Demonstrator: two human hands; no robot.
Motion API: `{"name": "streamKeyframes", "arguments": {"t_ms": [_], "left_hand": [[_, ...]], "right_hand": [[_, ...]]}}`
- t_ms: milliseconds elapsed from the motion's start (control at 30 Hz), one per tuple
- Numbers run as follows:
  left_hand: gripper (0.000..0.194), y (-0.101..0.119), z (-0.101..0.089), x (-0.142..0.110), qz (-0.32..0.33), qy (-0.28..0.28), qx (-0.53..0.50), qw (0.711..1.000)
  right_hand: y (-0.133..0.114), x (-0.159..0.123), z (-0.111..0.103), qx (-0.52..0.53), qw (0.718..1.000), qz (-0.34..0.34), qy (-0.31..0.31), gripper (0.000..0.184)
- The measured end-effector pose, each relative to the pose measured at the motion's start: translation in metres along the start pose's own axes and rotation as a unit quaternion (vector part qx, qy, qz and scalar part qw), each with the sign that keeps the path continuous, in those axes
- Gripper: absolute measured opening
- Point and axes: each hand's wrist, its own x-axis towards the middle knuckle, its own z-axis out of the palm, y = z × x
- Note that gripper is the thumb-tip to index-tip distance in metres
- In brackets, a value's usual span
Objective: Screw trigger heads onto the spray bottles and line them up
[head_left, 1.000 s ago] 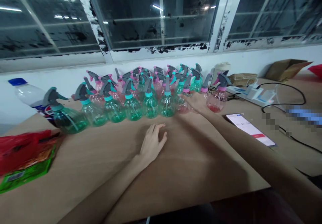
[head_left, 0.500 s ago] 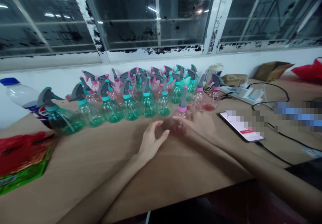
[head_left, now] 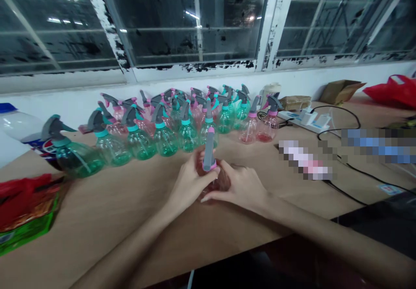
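Between my hands, close in front of me, is a pink spray bottle (head_left: 209,154) with a grey trigger head and a pink collar. My left hand (head_left: 190,177) wraps its left side, the thumb lying just below the collar. From the right, my right hand (head_left: 242,185) grips the round body, thumb low across the front. Most of the bottle's body is hidden by my fingers. Behind it stands a front row of green spray bottles (head_left: 165,139), with more pink and green ones at the back. Two pink spray bottles (head_left: 248,128) stand to the right of them.
On the left are a large soda bottle (head_left: 24,128) and a red and green packet (head_left: 27,213). To the right lie a phone (head_left: 305,161), a power strip (head_left: 307,120) with cables, a cardboard box (head_left: 341,90) and a red bag (head_left: 391,90). A window wall runs behind.
My right hand has brought the pink spray bottle left and nearer to me. The left hand, which was open and apart from it, has closed around the bottle. The view has shifted slightly.
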Motion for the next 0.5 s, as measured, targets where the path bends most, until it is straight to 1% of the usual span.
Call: {"name": "streamKeyframes", "arguments": {"t_ms": [133, 233, 300, 367, 433, 500], "left_hand": [[0.047, 0.002, -0.001, 0.001, 0.003, 0.025, 0.057, 0.998], [0.046, 0.005, -0.001, 0.002, 0.039, 0.045, 0.079, 0.995], [0.049, 0.007, -0.002, 0.003, 0.055, 0.051, 0.082, 0.994], [0.054, 0.009, -0.003, 0.003, 0.044, 0.051, 0.086, 0.994], [0.055, 0.011, -0.003, 0.004, 0.029, 0.046, 0.093, 0.994], [0.049, 0.011, -0.003, 0.005, 0.024, 0.043, 0.108, 0.993]], "right_hand": [[-0.002, -0.009, 0.004, 0.064, 0.997, -0.003, -0.048, 0.080], [0.000, -0.011, 0.005, 0.127, 0.988, -0.025, -0.085, 0.081], [0.008, -0.009, 0.004, 0.161, 0.980, -0.053, -0.104, 0.071], [0.025, -0.005, 0.005, 0.171, 0.977, -0.069, -0.109, 0.055], [0.047, 0.001, 0.010, 0.160, 0.981, -0.055, -0.092, 0.043], [0.071, 0.009, 0.020, 0.141, 0.988, -0.035, -0.059, 0.036]]}}
